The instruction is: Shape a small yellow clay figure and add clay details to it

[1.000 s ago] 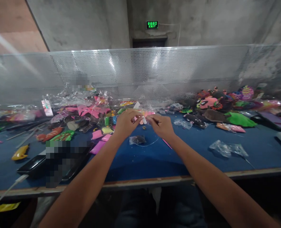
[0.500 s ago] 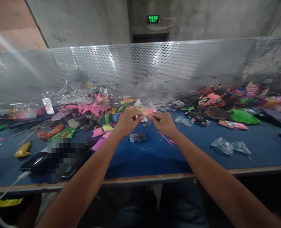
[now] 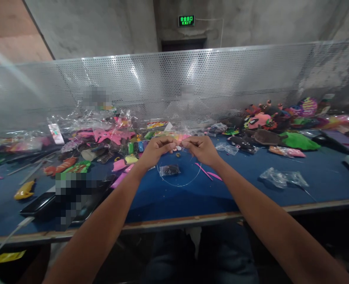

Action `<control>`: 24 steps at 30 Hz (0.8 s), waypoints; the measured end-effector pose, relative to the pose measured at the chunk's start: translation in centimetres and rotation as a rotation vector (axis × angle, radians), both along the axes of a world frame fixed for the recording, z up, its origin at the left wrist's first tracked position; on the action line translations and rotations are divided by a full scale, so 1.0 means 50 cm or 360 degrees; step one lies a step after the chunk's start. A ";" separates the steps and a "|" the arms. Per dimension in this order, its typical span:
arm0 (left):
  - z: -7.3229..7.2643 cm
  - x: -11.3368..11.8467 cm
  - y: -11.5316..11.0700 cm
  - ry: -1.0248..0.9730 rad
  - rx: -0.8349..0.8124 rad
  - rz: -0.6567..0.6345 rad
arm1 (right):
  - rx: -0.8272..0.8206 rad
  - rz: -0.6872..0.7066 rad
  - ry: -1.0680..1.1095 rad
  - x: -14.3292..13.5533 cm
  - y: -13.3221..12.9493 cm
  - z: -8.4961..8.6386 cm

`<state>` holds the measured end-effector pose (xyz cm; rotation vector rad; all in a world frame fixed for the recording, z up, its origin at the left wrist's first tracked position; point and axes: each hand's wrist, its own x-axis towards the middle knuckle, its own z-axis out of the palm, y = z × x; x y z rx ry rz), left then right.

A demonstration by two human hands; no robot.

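My left hand (image 3: 160,149) and my right hand (image 3: 200,148) meet fingertip to fingertip above the blue tabletop (image 3: 162,205). Both are closed in a pinch; whatever lies between the fingers is too small to make out. A tiny white piece (image 3: 179,148) shows between the two thumbs, and I cannot tell whether it is held. Just below sits a small brownish lump (image 3: 178,155). Closer to me, a clear packet with dark contents (image 3: 170,170) lies inside a thin pale ring (image 3: 179,185) on the table. Thin pink strips (image 3: 205,172) rest beside my right wrist.
Pink and purple clay-like packs (image 3: 119,165) lie left of my left forearm, with a phone (image 3: 40,205) on a white cable (image 3: 3,236). Crumpled clear bags (image 3: 283,177) and colourful figures (image 3: 258,120) are at right. A perforated metal screen (image 3: 236,79) stands behind.
The view has shifted slightly. My fingertips have moved a little apart at the white piece and remain pinched. More of the ring on the table shows.
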<state>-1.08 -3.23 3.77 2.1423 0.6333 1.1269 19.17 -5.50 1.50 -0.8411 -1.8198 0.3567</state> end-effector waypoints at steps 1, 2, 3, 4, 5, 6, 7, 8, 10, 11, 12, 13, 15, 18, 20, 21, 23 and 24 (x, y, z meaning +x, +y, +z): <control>0.000 0.001 0.000 -0.0004 -0.0016 -0.0003 | -0.0006 0.0002 -0.0005 0.000 -0.001 0.001; 0.000 0.001 0.000 -0.0008 -0.0019 -0.0002 | -0.0007 0.0001 -0.0009 0.000 -0.001 0.001; 0.001 0.003 0.001 -0.0007 -0.0008 0.0004 | -0.0003 -0.0006 -0.0013 -0.001 0.000 0.001; 0.001 0.004 0.001 -0.0002 0.0016 0.0022 | 0.0004 -0.0017 -0.0019 -0.001 0.001 0.000; 0.000 0.005 0.002 0.0013 0.0048 0.0053 | 0.0013 -0.0030 -0.0030 -0.001 0.003 -0.001; 0.000 0.006 0.003 0.0035 0.0085 0.0093 | 0.0023 -0.0044 -0.0045 -0.001 0.004 -0.002; -0.001 0.007 0.004 0.0053 0.0123 0.0146 | 0.0031 -0.0053 -0.0066 -0.002 0.004 -0.003; -0.002 0.007 0.005 0.0061 0.0164 0.0203 | 0.0031 -0.0054 -0.0093 -0.003 0.005 -0.004; -0.004 0.008 0.006 0.0076 0.0250 0.0299 | -0.0001 -0.0032 -0.0147 -0.005 0.004 -0.006; -0.005 0.007 0.005 0.0091 0.0296 0.0328 | -0.0025 -0.0021 -0.0162 -0.007 0.004 -0.008; -0.006 0.007 0.005 0.0115 0.0341 0.0348 | -0.0047 -0.0019 -0.0167 -0.008 0.004 -0.009; -0.007 0.006 0.005 0.0143 0.0383 0.0366 | -0.0062 -0.0028 -0.0163 -0.009 0.005 -0.012; -0.008 0.005 0.005 0.0192 0.0454 0.0415 | -0.0054 -0.0073 -0.0148 -0.011 0.008 -0.016; -0.010 0.005 0.008 0.0213 0.0542 0.0503 | 0.0032 -0.0174 -0.0197 -0.012 0.014 -0.021; -0.012 0.007 0.012 0.0253 0.0572 0.0521 | 0.0097 -0.0246 -0.0272 -0.011 0.017 -0.022; -0.012 0.008 0.013 0.0274 0.0573 0.0516 | 0.0123 -0.0274 -0.0307 -0.010 0.018 -0.022; -0.012 0.010 0.014 0.0311 0.0556 0.0490 | 0.0172 -0.0302 -0.0356 -0.007 0.021 -0.021; -0.011 0.010 0.014 0.0332 0.0547 0.0475 | 0.0198 -0.0307 -0.0377 -0.005 0.022 -0.021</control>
